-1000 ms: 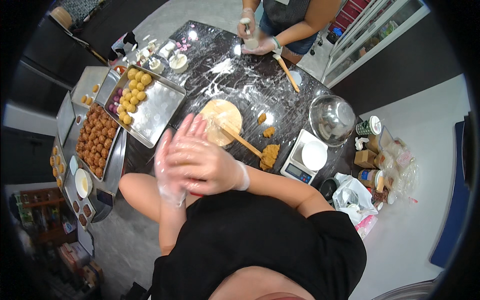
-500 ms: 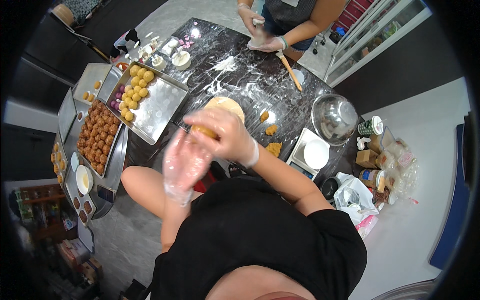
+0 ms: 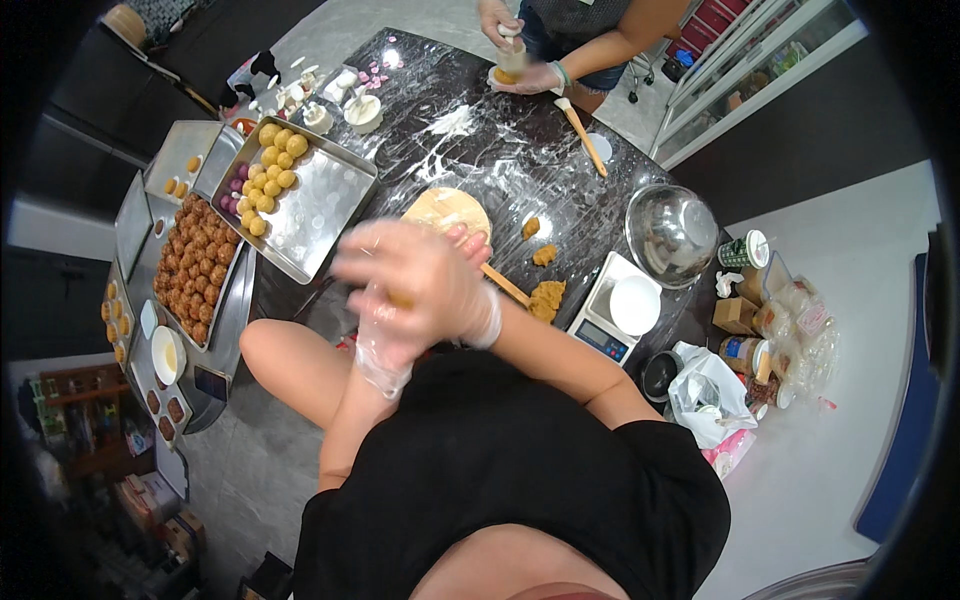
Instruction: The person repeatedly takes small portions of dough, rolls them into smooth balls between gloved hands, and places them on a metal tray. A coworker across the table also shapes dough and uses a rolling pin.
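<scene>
Both my hands are in clear plastic gloves, together in front of my chest. My left hand (image 3: 378,335) lies underneath, its fingertips showing past the far side of my right hand. My right hand (image 3: 415,270) is cupped over it, smeared by motion. A piece of orange-brown dough (image 3: 400,299) is pressed between the two palms, mostly covered. Just beyond them lies a round wooden board (image 3: 440,203) with a handle, dusted with flour. Several lumps of the same orange-brown dough (image 3: 546,300) sit on the table to the right of it.
At left, a metal tray (image 3: 330,190) holds yellow and purple balls; beside it are many brown balls (image 3: 195,270). A digital scale (image 3: 600,338) with a white bowl (image 3: 635,304) and a steel bowl (image 3: 665,240) stand right. Across the table, a co-worker's gloved hands (image 3: 530,78) hold a press mould.
My right hand has come down over my left palm, covering more of the dough. The board's handle now shows. The co-worker's hands have shifted, and yellow dough shows in them.
</scene>
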A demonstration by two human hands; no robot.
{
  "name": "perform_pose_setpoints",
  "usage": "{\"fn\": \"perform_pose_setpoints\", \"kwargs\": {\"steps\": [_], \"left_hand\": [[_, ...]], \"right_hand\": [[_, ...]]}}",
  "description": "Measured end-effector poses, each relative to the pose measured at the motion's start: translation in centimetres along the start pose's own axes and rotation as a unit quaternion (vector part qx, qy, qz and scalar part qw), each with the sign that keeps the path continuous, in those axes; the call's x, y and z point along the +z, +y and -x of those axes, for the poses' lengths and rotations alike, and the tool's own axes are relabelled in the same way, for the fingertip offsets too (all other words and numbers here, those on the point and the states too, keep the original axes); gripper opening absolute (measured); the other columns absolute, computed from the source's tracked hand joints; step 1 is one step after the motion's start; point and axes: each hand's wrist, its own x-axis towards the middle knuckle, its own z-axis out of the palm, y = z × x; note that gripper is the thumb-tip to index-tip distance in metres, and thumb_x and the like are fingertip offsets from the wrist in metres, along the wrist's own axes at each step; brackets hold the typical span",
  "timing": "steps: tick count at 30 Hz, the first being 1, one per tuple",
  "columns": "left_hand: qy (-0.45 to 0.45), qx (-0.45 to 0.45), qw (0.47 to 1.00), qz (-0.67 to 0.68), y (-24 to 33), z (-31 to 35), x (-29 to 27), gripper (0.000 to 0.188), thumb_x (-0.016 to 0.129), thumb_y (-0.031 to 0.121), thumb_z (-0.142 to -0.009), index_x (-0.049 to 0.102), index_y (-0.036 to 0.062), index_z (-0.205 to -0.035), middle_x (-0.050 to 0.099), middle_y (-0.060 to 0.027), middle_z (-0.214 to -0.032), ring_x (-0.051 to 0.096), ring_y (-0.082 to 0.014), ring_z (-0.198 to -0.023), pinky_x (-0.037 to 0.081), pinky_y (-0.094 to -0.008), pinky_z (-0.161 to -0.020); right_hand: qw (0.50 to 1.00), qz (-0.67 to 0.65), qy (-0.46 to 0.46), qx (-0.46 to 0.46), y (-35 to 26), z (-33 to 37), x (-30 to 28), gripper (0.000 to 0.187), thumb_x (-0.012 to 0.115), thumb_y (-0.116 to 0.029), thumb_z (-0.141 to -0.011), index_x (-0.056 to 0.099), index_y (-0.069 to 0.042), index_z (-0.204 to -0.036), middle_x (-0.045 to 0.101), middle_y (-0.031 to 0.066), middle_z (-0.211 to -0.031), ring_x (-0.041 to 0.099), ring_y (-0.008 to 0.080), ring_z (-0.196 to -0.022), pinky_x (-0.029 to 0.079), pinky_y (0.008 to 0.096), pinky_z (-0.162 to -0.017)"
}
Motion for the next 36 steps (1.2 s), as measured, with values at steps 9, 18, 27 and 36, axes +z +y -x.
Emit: {"fn": "perform_pose_setpoints", "kwargs": {"steps": [9,18,27,36], "left_hand": [[-0.103,-0.034,0.994,0.003,0.0,-0.6,0.1,0.055,0.034,0.041,-0.107,0.038,0.0004,-0.144,0.048,-0.0185,-0.143,0.045,-0.0303,-0.136,0.040,-0.0424,-0.112],[-0.183,-0.013,0.983,0.031,1.2,-1.7,-4.4,0.057,0.034,0.035,-0.107,0.027,0.0014,-0.153,0.035,-0.0191,-0.154,0.040,-0.0314,-0.138,0.033,-0.0442,-0.116],[-0.305,-0.137,0.913,0.232,0.9,-3.5,-6.7,0.062,0.033,0.037,-0.107,0.024,-0.0034,-0.154,0.035,-0.0207,-0.155,0.031,-0.0300,-0.146,0.025,-0.0428,-0.121],[-0.255,-0.140,0.935,0.201,2.3,-3.6,-4.7,0.051,0.033,0.034,-0.107,0.039,0.0004,-0.145,0.042,-0.0160,-0.150,0.040,-0.0272,-0.140,0.033,-0.0415,-0.117]], "right_hand": [[0.999,0.033,0.005,0.004,-0.2,0.0,-0.1,0.027,0.073,-0.014,-0.076,0.070,-0.004,-0.101,0.068,0.0130,-0.111,0.066,0.0340,-0.103,0.050,0.0448,-0.095],[0.998,-0.023,0.020,0.055,1.3,-0.2,-0.4,0.030,0.072,-0.016,-0.075,0.073,-0.008,-0.104,0.068,0.0139,-0.113,0.067,0.0344,-0.103,0.049,0.0435,-0.098],[0.998,0.016,0.025,0.058,1.9,-0.4,-0.8,0.026,0.073,-0.017,-0.077,0.070,-0.006,-0.100,0.067,0.0147,-0.110,0.064,0.0340,-0.107,0.048,0.0469,-0.098],[0.995,0.049,0.014,0.083,1.8,-1.0,-1.7,0.029,0.072,-0.012,-0.075,0.071,-0.005,-0.103,0.068,0.0130,-0.115,0.063,0.0365,-0.112,0.050,0.0456,-0.097]]}}
